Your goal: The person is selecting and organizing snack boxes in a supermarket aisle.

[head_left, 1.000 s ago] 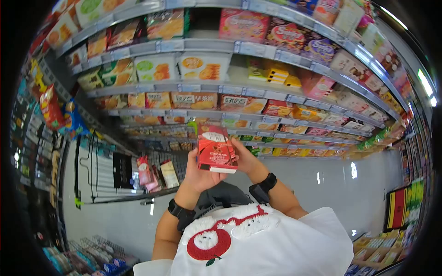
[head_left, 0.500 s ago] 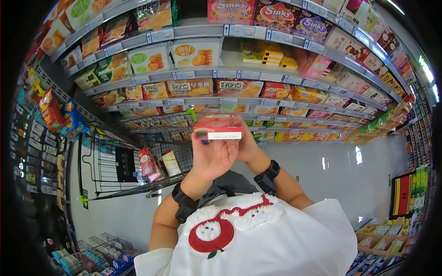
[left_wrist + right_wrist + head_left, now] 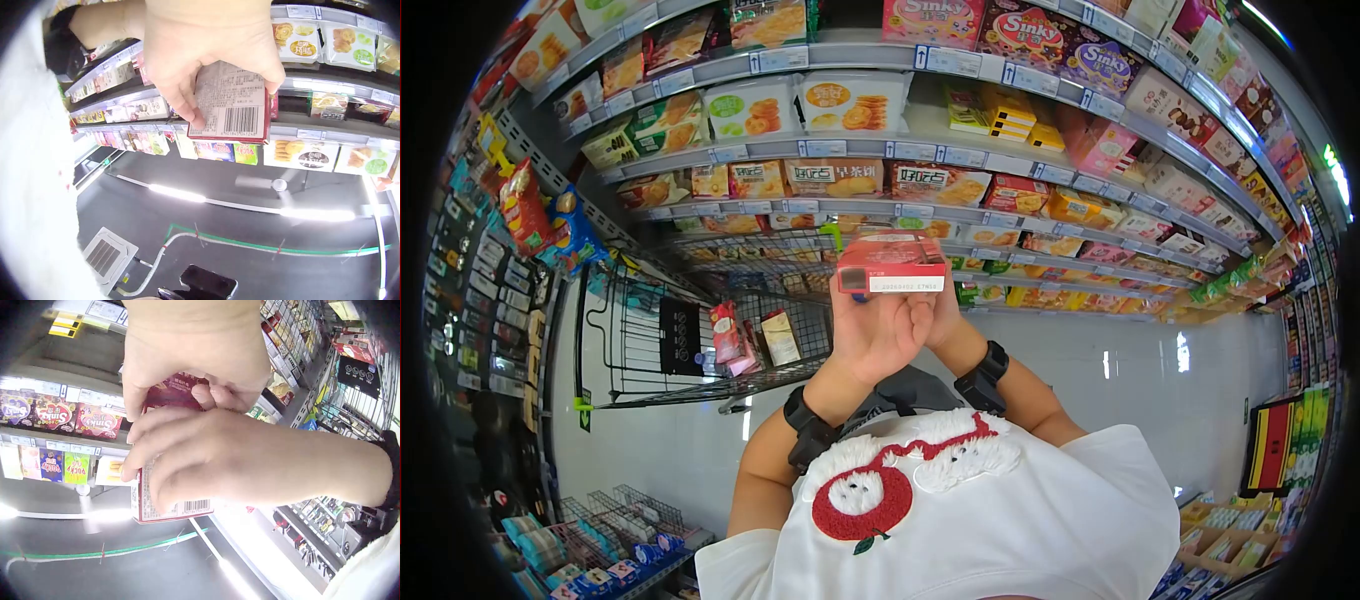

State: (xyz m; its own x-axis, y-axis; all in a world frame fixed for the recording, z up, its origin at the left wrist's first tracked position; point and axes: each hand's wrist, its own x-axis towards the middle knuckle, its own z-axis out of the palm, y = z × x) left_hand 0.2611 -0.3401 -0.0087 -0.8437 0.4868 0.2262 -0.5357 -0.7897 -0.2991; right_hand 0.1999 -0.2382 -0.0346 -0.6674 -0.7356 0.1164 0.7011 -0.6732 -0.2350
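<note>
Both hands hold a red carton (image 3: 892, 262) in front of the chest. In the head view its narrow end faces up toward me, with a white strip of printed characters. My left hand (image 3: 868, 332) grips it from below and the left. From the right side, my right hand (image 3: 946, 306) holds it too. The left wrist view shows the carton's back (image 3: 232, 103), with dense small print and a barcode, between the left thumb and fingers. In the right wrist view the right hand (image 3: 194, 353) curls round one end, and the left hand (image 3: 194, 456) covers much of the back.
A black wire shopping cart (image 3: 635, 335) stands at left, carrying a red package (image 3: 725, 332) and a pale package (image 3: 780, 338). Ahead, curved shelves (image 3: 820, 150) hold boxed and bagged biscuits. Shiny floor (image 3: 1090, 370) lies at right, and wire baskets (image 3: 615, 520) stand at lower left.
The carton has tipped from showing its red front to showing its narrow printed end. Both hands still hold it, and over the last half second it has shifted only slightly.
</note>
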